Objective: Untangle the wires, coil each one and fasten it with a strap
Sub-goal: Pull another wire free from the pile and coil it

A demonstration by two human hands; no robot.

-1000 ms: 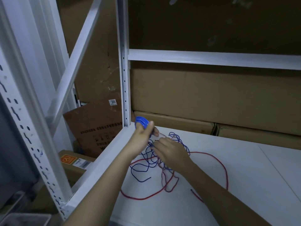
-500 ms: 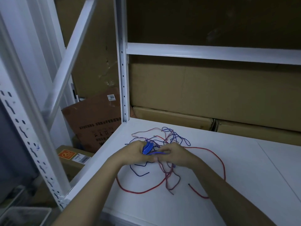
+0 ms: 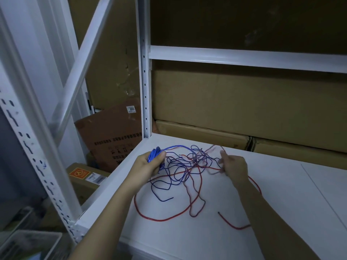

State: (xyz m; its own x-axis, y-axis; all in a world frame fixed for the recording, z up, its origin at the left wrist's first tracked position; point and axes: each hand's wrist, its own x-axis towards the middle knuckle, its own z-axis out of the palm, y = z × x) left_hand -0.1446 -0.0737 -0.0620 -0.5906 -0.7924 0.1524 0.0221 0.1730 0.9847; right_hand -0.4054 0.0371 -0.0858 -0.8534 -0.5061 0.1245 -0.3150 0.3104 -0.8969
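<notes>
The left hand (image 3: 150,167) grips the blue coil (image 3: 154,156) at the left edge of the tangle (image 3: 185,166) — uncoiled blue wire runs rightward into it. The right hand (image 3: 233,168), at the tangle's right edge, pinches blurred strands; the red wire (image 3: 161,219) loops nearest the person.

A tangle of wires (image 3: 187,173) lies on the shelf (image 3: 281,194) at centre frame. The left hand (image 3: 148,166) is at its left edge, the right hand (image 3: 234,167) at its right edge. The upright post (image 3: 145,87) stands behind, upper centre. Cardboard boxes (image 3: 244,102) fill the upper right, behind the shelf.
</notes>
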